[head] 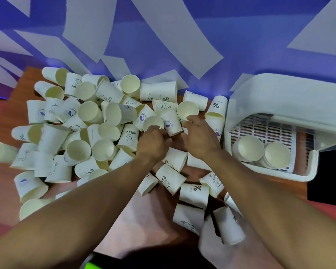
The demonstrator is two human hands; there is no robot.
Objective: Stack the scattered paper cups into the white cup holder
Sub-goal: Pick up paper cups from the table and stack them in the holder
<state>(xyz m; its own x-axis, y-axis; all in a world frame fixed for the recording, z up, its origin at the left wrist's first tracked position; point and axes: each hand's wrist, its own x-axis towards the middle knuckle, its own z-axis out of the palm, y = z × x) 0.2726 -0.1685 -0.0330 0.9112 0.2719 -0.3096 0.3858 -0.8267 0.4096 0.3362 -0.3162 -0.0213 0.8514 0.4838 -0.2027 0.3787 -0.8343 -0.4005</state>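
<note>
I'm at the gathering step: picking cups out of the pile to nest before carrying them over. My left grip (153, 139) curls round an open-mouthed cup (153, 122). My right grip (200, 133) has bent fingers at the lip of a second cup (187, 110); I cannot tell whether it holds it. Next, I judge, one cup must slide mouth-up into the other. The paper cups (85, 133) are pale, printed, and mostly tipped over across the tabletop (30, 71). The white cup holder (279, 90) sits to my right, with two nested stacks (247, 150) inside.
</note>
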